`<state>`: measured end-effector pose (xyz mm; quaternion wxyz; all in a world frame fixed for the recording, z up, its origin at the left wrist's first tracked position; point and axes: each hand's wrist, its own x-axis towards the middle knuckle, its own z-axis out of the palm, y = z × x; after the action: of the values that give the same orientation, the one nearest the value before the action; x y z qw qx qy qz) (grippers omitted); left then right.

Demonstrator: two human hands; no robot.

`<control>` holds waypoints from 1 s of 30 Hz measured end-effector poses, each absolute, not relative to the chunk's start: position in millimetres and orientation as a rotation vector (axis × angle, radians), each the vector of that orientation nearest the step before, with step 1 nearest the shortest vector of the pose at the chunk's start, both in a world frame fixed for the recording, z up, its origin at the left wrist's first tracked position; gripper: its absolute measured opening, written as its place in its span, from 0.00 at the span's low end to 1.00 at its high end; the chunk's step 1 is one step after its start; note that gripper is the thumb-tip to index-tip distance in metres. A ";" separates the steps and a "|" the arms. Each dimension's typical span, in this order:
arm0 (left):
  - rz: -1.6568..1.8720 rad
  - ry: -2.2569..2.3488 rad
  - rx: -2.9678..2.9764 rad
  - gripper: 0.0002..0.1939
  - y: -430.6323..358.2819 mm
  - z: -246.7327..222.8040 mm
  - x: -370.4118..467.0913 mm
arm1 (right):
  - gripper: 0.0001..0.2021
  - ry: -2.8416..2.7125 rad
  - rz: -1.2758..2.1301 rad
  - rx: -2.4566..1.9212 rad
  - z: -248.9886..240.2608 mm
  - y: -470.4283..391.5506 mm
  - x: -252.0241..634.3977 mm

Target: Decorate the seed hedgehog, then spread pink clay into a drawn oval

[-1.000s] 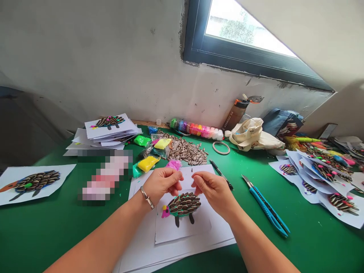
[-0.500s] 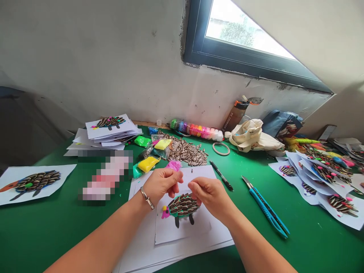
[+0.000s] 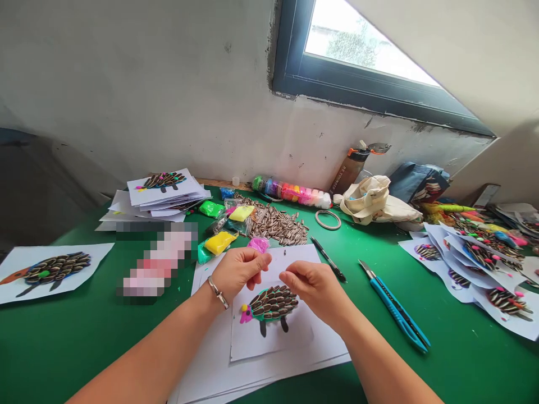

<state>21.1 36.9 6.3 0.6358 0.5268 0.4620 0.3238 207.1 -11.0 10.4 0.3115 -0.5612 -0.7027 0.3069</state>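
My left hand (image 3: 244, 268), with a bracelet at the wrist, is closed in a pinch above the top edge of a white sheet (image 3: 252, 345). To its right, my right hand (image 3: 311, 283) also has thumb and fingers pressed together. Whatever either pinch holds is hidden or too small to make out. The hands are apart. Below them on the sheet is an animal figure (image 3: 273, 303) with a body of striped seeds, a pink head, a yellow dot and two dark legs. Pink clay (image 3: 258, 244) lies just beyond my left hand.
A seed pile (image 3: 278, 223), yellow clay packets (image 3: 220, 242) and a clay tube (image 3: 295, 193) lie behind. A pen (image 3: 328, 259) and a blue cutter (image 3: 396, 308) are at right. Stacked pictures (image 3: 162, 193) stand back left, more (image 3: 475, 264) at right.
My right hand has shifted very slightly, showing a little more of the seed body's right end. Both hands remain closed.
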 end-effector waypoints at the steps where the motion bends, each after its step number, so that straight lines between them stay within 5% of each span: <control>1: 0.747 1.058 1.215 0.22 37.1 6.1 21.0 | 0.14 -1.855 0.784 -1.507 12.7 -11.5 207.4; 5: 0.797 1.027 1.146 0.18 36.0 6.5 23.5 | 0.06 -1.860 0.759 -1.434 14.2 -12.3 209.5; 14: 0.754 1.057 1.251 0.19 36.6 6.8 21.5 | 0.16 -1.952 0.778 -1.501 13.3 -11.3 211.0; 18: 0.802 1.039 1.213 0.17 36.8 7.5 22.5 | 0.07 -1.988 0.728 -1.482 15.5 -11.2 212.1; 30: 0.838 1.067 1.173 0.16 38.0 7.7 23.7 | 0.08 -1.977 0.515 -1.332 -21.1 -35.4 227.7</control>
<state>23.7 38.0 7.7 0.6242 0.5110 0.4647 0.3652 227.7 -35.4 -21.1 0.3440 -0.5128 -0.7612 0.1983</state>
